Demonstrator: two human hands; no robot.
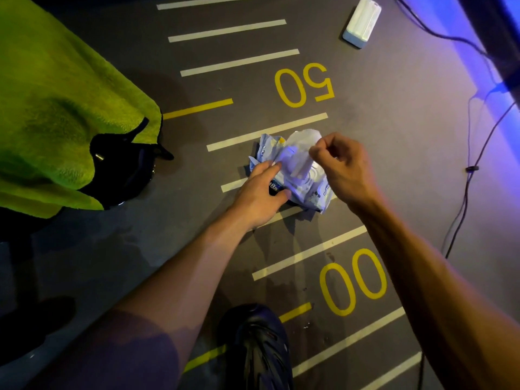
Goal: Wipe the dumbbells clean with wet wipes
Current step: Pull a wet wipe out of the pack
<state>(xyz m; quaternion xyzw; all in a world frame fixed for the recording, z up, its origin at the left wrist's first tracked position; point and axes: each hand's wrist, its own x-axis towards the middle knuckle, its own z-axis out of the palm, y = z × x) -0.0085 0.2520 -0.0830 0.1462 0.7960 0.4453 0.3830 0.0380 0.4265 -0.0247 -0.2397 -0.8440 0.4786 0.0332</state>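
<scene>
while your left hand [260,192] lies flat on the wet wipes pack [292,175], fingers straight and pressing it to the floor [394,153], your right hand [342,167] pinches a white wipe [302,153] that stands up out of the pack's opening.

the pack sits on the grey floor across its white lines, between the yellow "50" [305,84] and "00" [353,281]. to your left a bright green towel [53,114] drapes over a black object [126,167] whose identity you cannot tell; no dumbbell shows plainly. a small white device [361,22] lies well beyond the pack, and dark cables [472,168] trail along the right side under blue light. your dark shoe [256,347] is planted near the bottom edge, just short of the pack.
</scene>
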